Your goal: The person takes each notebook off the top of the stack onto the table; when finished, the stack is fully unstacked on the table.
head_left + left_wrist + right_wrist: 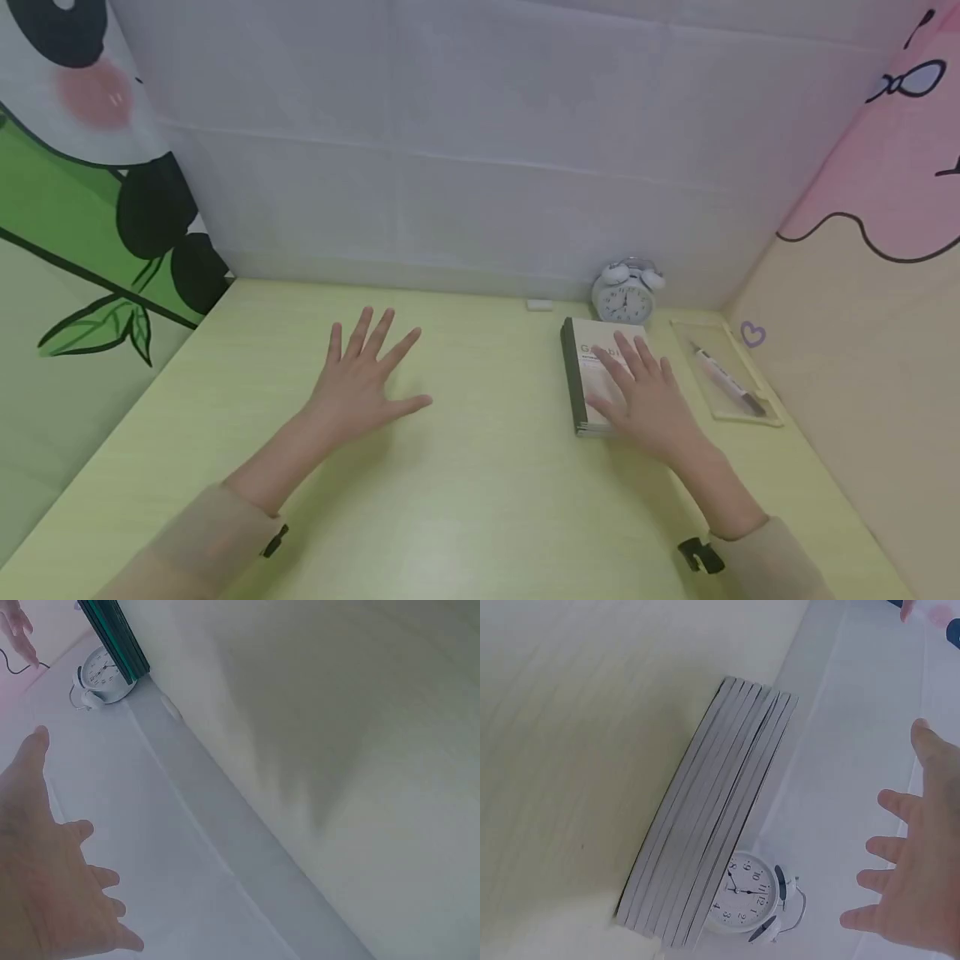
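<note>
My left hand (356, 387) hovers over the left half of the table, fingers straight and spread, holding nothing. My right hand (651, 404) is spread the same way above a stack of notebooks (588, 379), covering part of the top cover in the head view. From the right wrist camera, the stack (705, 817) shows several notebooks piled flat, with the right hand (930, 855) raised above it. Dark green spines face left in the head view. Just behind the stack stands a white twin-bell alarm clock (624, 296).
A yellow-framed tray (772, 421) lies by the table's right edge with a white-and-dark pen (727, 382) in it. A small white eraser-like block (539, 306) sits at the back edge. Pale cloth (450, 167) walls the back; printed cloths hang at both sides.
</note>
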Available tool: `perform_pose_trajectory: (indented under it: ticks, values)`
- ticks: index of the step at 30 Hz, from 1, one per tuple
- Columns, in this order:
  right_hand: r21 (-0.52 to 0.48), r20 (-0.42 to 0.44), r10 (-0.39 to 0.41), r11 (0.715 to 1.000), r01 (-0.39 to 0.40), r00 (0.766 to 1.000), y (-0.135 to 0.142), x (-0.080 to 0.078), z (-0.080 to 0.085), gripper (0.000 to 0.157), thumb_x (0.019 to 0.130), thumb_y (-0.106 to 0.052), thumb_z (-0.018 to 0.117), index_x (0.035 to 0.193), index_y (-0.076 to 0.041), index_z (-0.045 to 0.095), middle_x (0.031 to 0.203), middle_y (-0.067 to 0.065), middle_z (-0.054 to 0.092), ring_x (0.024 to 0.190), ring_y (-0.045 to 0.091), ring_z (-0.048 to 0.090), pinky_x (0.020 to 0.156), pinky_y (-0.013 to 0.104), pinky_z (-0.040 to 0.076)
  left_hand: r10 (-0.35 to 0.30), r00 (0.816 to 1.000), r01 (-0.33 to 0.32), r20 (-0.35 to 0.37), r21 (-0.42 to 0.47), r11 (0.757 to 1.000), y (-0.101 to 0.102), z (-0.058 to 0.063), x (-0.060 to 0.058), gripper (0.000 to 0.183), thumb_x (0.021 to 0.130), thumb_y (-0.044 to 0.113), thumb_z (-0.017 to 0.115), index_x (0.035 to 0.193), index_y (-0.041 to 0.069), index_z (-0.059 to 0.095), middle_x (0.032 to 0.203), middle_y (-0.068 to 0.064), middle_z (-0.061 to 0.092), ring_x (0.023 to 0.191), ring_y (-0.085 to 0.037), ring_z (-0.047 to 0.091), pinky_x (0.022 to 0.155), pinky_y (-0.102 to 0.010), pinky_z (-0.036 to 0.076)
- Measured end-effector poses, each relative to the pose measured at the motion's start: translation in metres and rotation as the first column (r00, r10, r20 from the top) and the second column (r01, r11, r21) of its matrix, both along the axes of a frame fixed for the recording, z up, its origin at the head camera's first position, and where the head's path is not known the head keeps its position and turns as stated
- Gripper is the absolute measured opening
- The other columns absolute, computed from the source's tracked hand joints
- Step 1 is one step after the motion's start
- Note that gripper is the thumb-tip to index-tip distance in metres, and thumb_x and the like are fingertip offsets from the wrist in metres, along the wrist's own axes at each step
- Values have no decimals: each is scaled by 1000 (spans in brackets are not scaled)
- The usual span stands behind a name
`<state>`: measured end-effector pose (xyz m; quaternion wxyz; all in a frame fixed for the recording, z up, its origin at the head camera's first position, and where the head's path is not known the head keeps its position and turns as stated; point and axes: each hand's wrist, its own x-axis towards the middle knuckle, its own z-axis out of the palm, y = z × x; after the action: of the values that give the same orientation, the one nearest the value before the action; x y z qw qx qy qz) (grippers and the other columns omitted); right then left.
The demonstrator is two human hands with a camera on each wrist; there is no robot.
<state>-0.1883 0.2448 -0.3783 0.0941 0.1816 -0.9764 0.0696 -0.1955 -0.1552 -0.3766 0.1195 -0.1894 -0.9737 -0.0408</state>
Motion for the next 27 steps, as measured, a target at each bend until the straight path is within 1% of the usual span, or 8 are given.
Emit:
perform_pose_trajectory:
  ticks: [4,8,11,14,17,21,24,27]
  values:
    - [-16,-32,-8,1000,7,999,13,-8,4,68,93,-51,50,148,-17,30,157,17,14,143,40,8,109,65,9,-18,999,18,-31,0,1000,12,5,-10,90,78,80,41,151,32,18,159,-11,1,144,-31,-12,111,-62,-3]
    - [-36,-81,-12,999,9,997,29,-17,6,66,93,-48,52,146,-14,32,155,20,19,141,42,15,109,64,14,-44,998,43,-37,-13,999,29,10,-21,90,79,80,38,152,32,14,159,-9,-2,144,-29,-15,112,-60,-4]
    - [-70,-87,-16,998,10,996,43,-26,7,68,93,-47,53,148,-14,31,155,19,17,141,42,15,108,65,17,-74,997,73,-30,-10,997,45,14,-29,91,80,79,39,152,30,14,159,-10,-2,144,-28,-16,112,-59,-4]
    - [-112,-79,-24,994,15,997,58,-32,8,69,93,-46,54,148,-15,30,156,17,14,141,42,14,106,66,19,-111,993,111,-31,-1,994,63,15,-36,91,80,78,40,152,27,17,159,-10,3,145,-29,-12,113,-58,-3]
    - [-157,-67,-21,987,11,998,73,-37,7,69,92,-44,57,148,-15,30,157,15,13,141,41,14,105,66,21,-150,988,151,-19,28,988,81,12,-41,92,79,78,42,152,25,19,159,-9,6,145,-29,-7,114,-57,-3]
    - [-195,-32,-2,981,-4,999,88,-41,1,71,90,-40,61,148,-13,29,157,15,13,141,42,16,103,67,22,-202,979,200,16,78,977,106,4,-49,93,79,78,43,152,26,18,159,-8,9,146,-29,-3,115,-55,-1]
    - [-221,14,10,975,-7,1000,97,-45,-4,74,90,-39,62,149,-14,26,157,17,13,140,45,15,102,70,21,-242,969,235,50,120,965,125,-4,-55,94,78,77,46,152,26,18,158,-7,12,146,-29,1,115,-55,3]
    - [-257,58,20,966,-4,998,104,-49,-10,76,89,-38,64,149,-14,26,156,19,14,138,47,17,100,71,21,-285,953,265,104,169,949,143,-13,-59,96,78,74,51,152,22,19,158,-5,15,146,-27,3,115,-55,6]
